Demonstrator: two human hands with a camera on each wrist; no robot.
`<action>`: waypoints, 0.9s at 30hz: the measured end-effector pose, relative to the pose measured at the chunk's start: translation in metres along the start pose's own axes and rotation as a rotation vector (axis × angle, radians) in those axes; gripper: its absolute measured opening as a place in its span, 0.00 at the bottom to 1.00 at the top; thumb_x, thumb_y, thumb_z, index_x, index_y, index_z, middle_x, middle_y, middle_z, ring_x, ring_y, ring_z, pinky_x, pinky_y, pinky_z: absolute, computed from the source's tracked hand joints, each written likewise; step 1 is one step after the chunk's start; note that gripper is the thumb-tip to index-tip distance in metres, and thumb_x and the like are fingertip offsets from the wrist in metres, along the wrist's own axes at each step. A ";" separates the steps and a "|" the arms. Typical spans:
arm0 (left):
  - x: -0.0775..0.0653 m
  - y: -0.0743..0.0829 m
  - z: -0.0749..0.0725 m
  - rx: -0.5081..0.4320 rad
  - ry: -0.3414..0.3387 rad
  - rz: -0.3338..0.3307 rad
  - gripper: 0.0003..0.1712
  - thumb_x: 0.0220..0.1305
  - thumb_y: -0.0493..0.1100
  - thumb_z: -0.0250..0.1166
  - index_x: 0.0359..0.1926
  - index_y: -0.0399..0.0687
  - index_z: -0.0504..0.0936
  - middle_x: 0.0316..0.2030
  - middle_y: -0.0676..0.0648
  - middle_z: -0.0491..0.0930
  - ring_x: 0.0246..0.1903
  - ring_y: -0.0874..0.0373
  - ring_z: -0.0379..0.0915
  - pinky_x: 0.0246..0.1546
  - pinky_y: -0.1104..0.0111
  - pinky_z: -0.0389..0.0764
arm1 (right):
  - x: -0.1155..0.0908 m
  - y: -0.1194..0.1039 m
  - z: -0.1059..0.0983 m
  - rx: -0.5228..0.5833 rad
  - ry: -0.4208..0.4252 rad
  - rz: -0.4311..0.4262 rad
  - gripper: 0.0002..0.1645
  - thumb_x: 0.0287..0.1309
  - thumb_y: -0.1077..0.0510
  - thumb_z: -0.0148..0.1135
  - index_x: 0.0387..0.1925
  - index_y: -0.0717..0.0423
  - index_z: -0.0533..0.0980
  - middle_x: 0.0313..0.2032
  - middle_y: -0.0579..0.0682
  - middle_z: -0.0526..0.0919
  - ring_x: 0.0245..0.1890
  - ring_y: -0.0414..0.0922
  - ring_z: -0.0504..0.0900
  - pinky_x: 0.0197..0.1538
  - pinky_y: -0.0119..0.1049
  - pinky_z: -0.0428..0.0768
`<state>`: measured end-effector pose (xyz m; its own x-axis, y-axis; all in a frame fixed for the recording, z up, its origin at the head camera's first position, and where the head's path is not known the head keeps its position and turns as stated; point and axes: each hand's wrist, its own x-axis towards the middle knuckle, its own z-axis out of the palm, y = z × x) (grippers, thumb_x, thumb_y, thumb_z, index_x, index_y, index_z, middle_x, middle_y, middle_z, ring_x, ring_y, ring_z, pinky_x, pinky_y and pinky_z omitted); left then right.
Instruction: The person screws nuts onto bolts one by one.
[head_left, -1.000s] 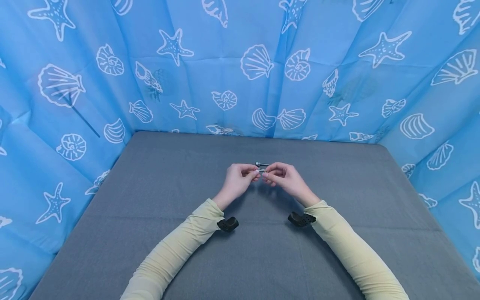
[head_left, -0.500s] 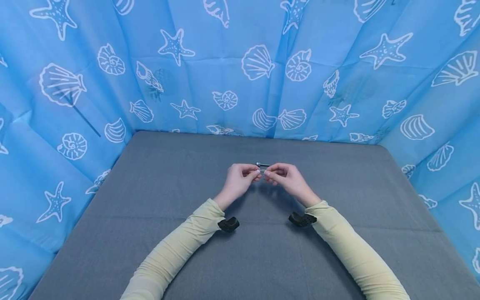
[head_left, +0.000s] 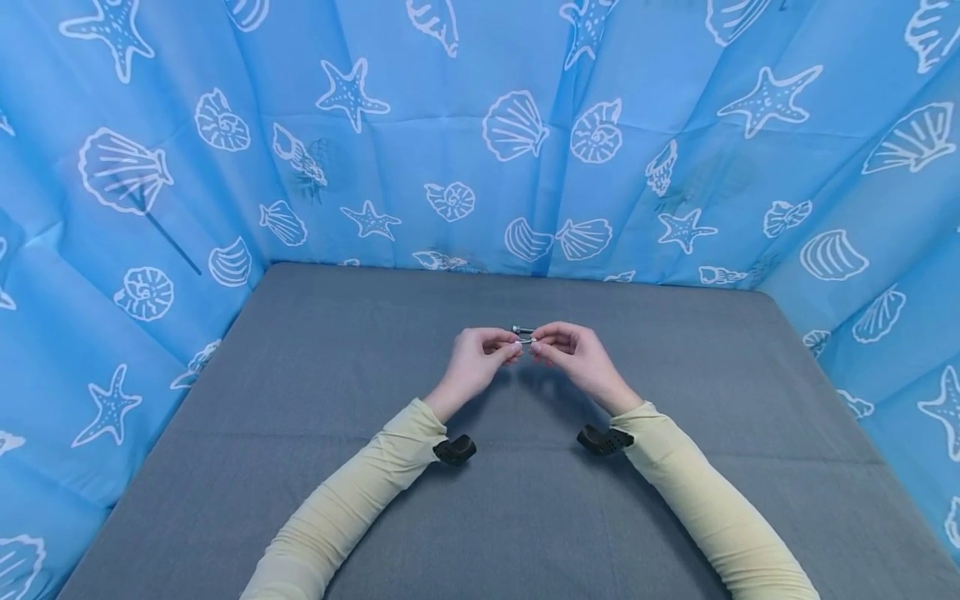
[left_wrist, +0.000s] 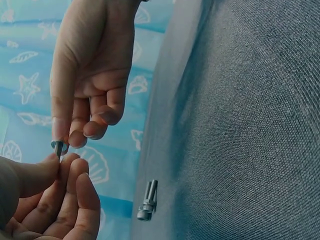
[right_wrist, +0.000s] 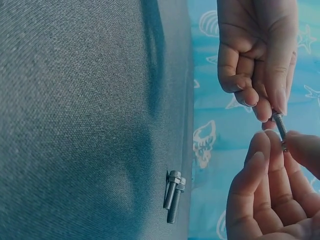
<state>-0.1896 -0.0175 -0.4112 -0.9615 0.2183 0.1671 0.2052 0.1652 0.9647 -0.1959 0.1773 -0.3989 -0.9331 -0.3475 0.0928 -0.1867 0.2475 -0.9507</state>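
Close above the table, both hands meet at a small silver bolt (right_wrist: 280,124). My left hand (head_left: 477,354) pinches its head end between thumb and fingertips. At the other end, the thumb and fingers of my right hand (head_left: 576,357) pinch a small metal ring (left_wrist: 54,144) around the shaft. Whether this ring is a nut or a washer I cannot tell. The remaining fingers of both hands are loosely curled. Just beyond the hands, two more bolts (right_wrist: 171,194) lie side by side on the cloth, heads to the left, partly hidden by the right fingers in the head view.
Grey cloth covers the table (head_left: 375,500). A blue curtain (head_left: 450,125) with white shells and starfish hangs behind it and along both sides. Black wrist mounts (head_left: 456,450) stick out from the cream sleeves (head_left: 360,492).
The right fingertips have shifted slightly at the bolt's end, with the index finger a little higher now. My left hand has stayed nearly still, and the two lying bolts have not moved.
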 end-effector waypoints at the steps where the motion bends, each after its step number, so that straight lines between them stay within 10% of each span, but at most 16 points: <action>1: 0.000 0.000 0.000 0.003 -0.002 -0.002 0.07 0.65 0.34 0.62 0.41 0.35 0.84 0.31 0.46 0.85 0.32 0.57 0.83 0.36 0.63 0.84 | 0.000 0.000 0.000 -0.009 0.003 0.007 0.14 0.65 0.59 0.60 0.46 0.67 0.76 0.39 0.68 0.81 0.39 0.63 0.80 0.39 0.50 0.80; 27: 0.002 0.001 0.000 -0.020 -0.001 -0.008 0.09 0.65 0.36 0.62 0.41 0.32 0.84 0.30 0.43 0.85 0.33 0.49 0.83 0.39 0.50 0.82 | 0.000 0.002 -0.001 0.019 -0.013 -0.001 0.19 0.62 0.62 0.63 0.51 0.68 0.73 0.41 0.64 0.81 0.42 0.62 0.81 0.45 0.54 0.80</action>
<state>-0.1912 -0.0167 -0.4095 -0.9629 0.2181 0.1590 0.1936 0.1474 0.9699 -0.1961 0.1788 -0.4006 -0.9290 -0.3592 0.0897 -0.1814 0.2303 -0.9561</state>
